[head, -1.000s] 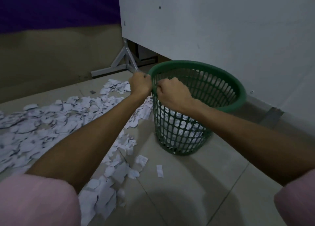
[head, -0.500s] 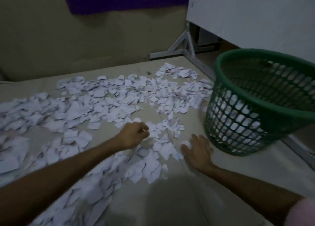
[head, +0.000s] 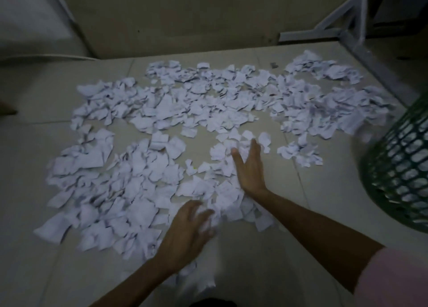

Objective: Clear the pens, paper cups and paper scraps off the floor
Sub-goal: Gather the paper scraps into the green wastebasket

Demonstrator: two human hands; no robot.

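Both hands are down in the paper scraps point(head: 185, 121), which are spread all over the floor point(head: 289, 248). The right hand point(head: 249, 167) is flat with fingers straight, edge-on like a scoop wall. The left hand point(head: 187, 230) sits just beside it, nearer the person, fingers spread and curled loosely over scraps, not closed. Looks like a two-hand rake to bunch a pile. The green basket point(head: 398, 167) is off to the right hand's right, close enough for dumping. No pens or cups visible.
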